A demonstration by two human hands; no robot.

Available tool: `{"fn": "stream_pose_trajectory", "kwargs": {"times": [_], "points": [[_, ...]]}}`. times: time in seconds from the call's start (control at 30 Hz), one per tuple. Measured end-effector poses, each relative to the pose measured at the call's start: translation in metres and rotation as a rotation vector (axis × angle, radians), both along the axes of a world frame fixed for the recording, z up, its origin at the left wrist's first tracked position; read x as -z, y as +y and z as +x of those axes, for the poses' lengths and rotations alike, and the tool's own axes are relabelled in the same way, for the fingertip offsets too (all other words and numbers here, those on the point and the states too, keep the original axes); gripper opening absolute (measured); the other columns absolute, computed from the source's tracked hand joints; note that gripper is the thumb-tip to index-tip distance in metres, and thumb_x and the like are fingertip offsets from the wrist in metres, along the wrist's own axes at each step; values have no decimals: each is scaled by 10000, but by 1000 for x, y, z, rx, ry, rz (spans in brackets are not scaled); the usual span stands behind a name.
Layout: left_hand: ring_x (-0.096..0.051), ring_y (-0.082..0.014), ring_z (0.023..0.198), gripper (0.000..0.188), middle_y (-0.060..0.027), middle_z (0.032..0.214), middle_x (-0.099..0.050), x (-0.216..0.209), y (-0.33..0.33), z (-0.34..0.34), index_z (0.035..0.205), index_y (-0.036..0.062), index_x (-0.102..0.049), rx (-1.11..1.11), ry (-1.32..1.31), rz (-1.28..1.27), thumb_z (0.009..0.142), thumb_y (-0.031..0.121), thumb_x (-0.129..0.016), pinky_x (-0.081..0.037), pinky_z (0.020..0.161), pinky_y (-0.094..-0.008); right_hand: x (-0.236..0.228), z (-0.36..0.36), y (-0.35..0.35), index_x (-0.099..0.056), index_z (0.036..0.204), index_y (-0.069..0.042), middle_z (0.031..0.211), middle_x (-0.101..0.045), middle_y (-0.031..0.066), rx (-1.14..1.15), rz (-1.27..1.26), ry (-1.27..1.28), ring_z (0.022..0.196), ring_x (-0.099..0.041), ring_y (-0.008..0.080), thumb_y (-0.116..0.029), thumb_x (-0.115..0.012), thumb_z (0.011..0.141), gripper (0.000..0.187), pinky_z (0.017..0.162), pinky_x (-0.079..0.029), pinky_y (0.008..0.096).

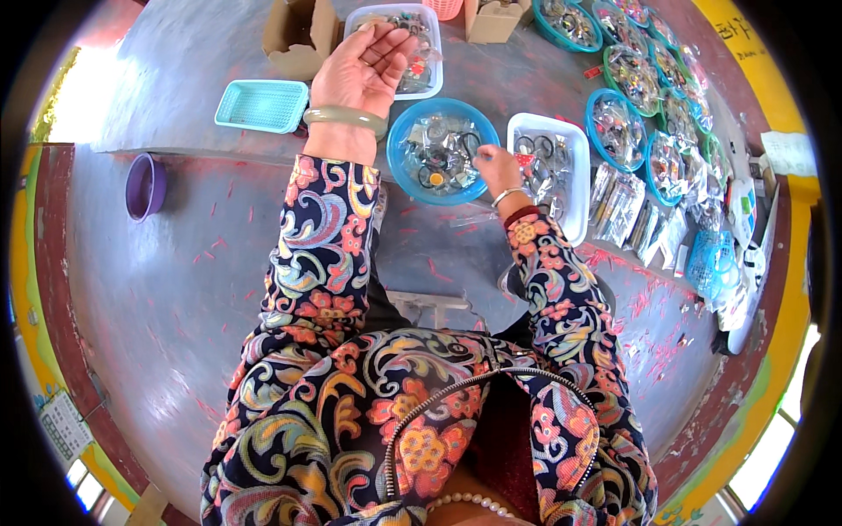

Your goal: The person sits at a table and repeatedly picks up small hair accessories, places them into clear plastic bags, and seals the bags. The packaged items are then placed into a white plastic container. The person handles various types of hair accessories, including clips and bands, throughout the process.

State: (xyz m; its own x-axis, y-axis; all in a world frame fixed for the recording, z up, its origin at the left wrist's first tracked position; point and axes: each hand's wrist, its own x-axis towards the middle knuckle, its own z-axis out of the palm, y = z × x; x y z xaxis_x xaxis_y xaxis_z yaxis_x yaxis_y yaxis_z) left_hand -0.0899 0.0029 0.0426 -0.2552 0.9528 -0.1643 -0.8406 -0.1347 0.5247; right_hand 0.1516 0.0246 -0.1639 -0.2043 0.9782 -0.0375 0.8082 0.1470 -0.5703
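Observation:
My left hand is raised palm up over the near-left part of a white tray. Its fingers are half curled and apart, and nothing shows in the palm. Small clear packets lie in that tray. My right hand is at the right rim of a round blue basin, fingers drawn together; what they hold, if anything, is hidden. The basin holds clear packets with black rings and a yellow round piece. Right of this hand, a second white tray holds more packets, some with black rings.
An empty turquoise basket and a torn-open cardboard box stand at the far left. A purple tub is farther left. Several round baskets of packets crowd the right, with flat silvery packets in front. Red scraps litter the grey surface.

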Motion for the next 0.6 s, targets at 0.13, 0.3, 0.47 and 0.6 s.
{"fn": "stream_pose_trajectory", "kwargs": {"times": [0.13,0.3,0.47,0.6], "points": [[-605,-278,855,181,-152,858,-605,2,-2,1,928,-57,-543,33,-9,-4,835,98,-546,-532,636,-249,5,-16,-4,-595,903,-27,947,-581,172,-98,-7,-333,895,-569,313,-128,-485,780,193,771,-464,380],[-611,-277,842,179,-162,867,-608,7,-3,4,911,-62,-557,93,-26,-9,826,95,-553,-534,628,-256,11,-27,-1,-577,959,-25,1003,-558,160,-93,-174,-441,927,-558,309,-211,-549,745,285,794,-459,385],[-613,-277,832,197,-169,870,-610,8,-1,6,913,-69,-561,131,-35,-39,822,106,-564,-532,620,-255,-10,-48,-10,-547,996,-23,1031,-557,138,-88,-252,-528,944,-579,279,-198,-524,785,275,784,-480,369],[-613,-272,830,201,-172,878,-610,11,1,12,913,-73,-561,152,-35,-33,823,107,-563,-530,621,-250,7,-43,-3,-495,1060,-9,1024,-564,177,-25,-253,-497,948,-567,305,-240,-553,744,395,804,-469,379]]}}
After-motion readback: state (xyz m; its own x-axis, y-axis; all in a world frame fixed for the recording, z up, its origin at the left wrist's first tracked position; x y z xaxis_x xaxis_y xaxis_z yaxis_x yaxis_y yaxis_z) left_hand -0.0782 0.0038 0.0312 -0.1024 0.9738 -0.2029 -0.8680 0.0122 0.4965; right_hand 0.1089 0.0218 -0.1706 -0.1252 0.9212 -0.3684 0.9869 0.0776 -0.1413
